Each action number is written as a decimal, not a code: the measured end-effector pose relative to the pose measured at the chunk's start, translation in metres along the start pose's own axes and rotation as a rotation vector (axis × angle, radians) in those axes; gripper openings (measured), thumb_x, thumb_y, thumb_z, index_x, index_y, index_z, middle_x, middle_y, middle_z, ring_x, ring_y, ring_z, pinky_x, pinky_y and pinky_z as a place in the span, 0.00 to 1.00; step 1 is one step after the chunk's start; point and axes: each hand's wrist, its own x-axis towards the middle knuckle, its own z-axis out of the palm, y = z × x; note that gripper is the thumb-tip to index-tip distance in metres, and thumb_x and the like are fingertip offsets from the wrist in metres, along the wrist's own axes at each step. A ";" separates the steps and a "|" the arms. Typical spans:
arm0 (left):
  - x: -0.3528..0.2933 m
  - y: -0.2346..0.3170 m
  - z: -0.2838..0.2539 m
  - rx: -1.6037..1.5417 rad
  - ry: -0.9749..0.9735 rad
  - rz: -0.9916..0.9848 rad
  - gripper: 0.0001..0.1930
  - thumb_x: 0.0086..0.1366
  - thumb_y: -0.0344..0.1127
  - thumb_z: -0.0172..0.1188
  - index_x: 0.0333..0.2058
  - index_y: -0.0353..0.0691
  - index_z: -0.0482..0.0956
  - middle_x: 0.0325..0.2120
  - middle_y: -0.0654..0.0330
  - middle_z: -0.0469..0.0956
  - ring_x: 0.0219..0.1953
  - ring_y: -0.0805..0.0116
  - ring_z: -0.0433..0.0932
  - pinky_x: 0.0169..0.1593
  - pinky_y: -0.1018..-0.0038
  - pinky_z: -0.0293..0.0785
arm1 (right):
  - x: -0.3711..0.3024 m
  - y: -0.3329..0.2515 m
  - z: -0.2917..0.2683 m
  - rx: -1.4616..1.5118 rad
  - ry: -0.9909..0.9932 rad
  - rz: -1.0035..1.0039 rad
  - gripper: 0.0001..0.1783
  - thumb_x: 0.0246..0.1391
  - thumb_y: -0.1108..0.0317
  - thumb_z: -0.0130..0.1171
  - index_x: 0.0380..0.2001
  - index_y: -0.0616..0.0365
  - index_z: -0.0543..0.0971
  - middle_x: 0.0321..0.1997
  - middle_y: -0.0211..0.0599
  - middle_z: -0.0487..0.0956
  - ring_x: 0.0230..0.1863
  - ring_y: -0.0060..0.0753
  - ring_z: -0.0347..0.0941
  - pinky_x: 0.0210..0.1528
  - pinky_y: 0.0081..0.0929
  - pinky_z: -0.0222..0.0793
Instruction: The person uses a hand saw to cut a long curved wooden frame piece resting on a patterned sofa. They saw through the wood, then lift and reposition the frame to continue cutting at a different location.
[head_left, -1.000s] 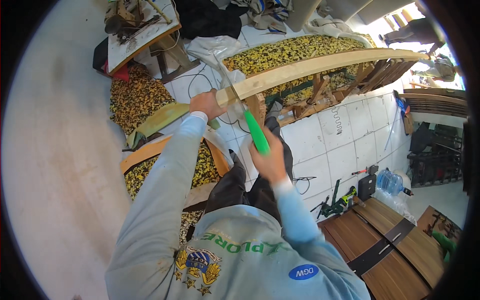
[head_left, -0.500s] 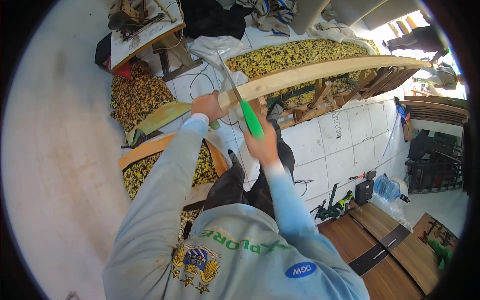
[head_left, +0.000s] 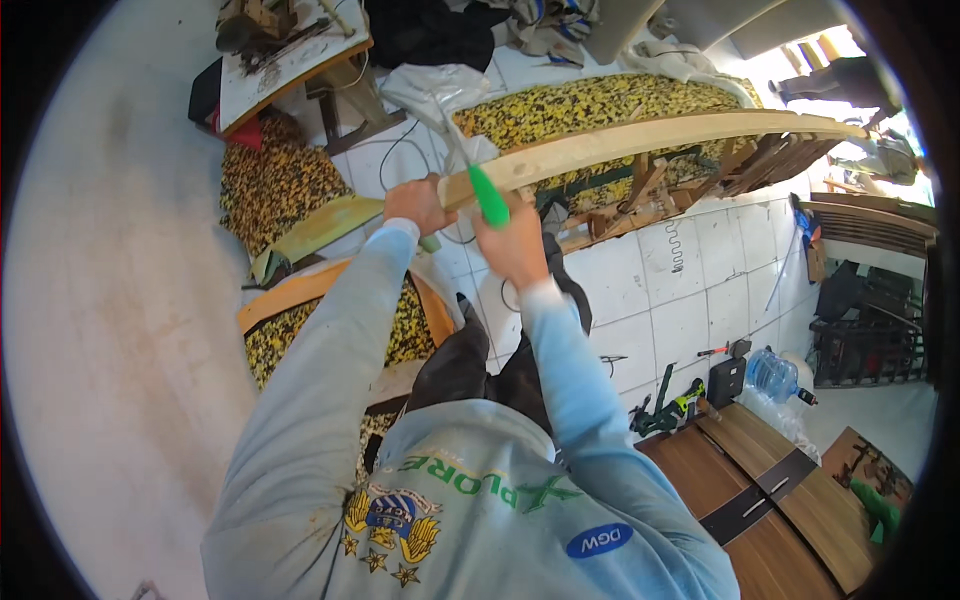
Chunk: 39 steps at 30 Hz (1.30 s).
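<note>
Plank (head_left: pixel 640 137) runs from the left hand (head_left: pixel 414 206) to upper right along the wood frame (head_left: pixel 648 190); should be stiff, front-heavy if held by one end, not slippery. Left fingers look clamped on its near end, right hand (head_left: pixel 516 246) wrapped round the saw (head_left: pixel 488 197) handle. Blade's likely thin and bendy: handle only, fingers clear of teeth.

Left grip (head_left: pixel 417 208) holds a pale beam (head_left: pixel 600 142); right grip (head_left: pixel 515 243), a green-handled saw (head_left: pixel 489 196), seemingly touching it.
</note>
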 end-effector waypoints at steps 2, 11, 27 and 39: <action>-0.002 -0.013 -0.001 -0.025 -0.008 0.002 0.33 0.53 0.58 0.75 0.51 0.42 0.81 0.43 0.49 0.89 0.47 0.48 0.89 0.53 0.53 0.83 | -0.077 0.018 -0.022 0.004 0.020 -0.063 0.26 0.52 0.71 0.66 0.56 0.66 0.81 0.46 0.63 0.86 0.49 0.70 0.83 0.51 0.49 0.80; -0.003 -0.001 0.002 -0.043 -0.030 -0.041 0.31 0.54 0.56 0.73 0.51 0.42 0.81 0.41 0.48 0.90 0.46 0.46 0.89 0.53 0.52 0.83 | -0.077 0.034 -0.019 -0.038 0.093 -0.141 0.29 0.53 0.74 0.64 0.61 0.65 0.80 0.48 0.61 0.87 0.51 0.63 0.86 0.54 0.42 0.80; 0.003 -0.005 0.001 -0.027 -0.009 -0.013 0.32 0.55 0.60 0.71 0.51 0.43 0.81 0.43 0.48 0.89 0.46 0.46 0.89 0.51 0.51 0.84 | -0.052 0.039 -0.008 -0.015 0.134 -0.217 0.21 0.53 0.71 0.66 0.52 0.62 0.82 0.42 0.59 0.86 0.45 0.66 0.84 0.47 0.48 0.79; -0.004 -0.014 0.005 -0.061 -0.013 -0.036 0.30 0.53 0.55 0.71 0.50 0.44 0.80 0.42 0.50 0.90 0.46 0.47 0.89 0.51 0.51 0.84 | -0.194 -0.016 -0.078 0.002 -0.024 0.017 0.31 0.51 0.82 0.56 0.62 0.64 0.81 0.57 0.58 0.86 0.59 0.47 0.86 0.64 0.34 0.76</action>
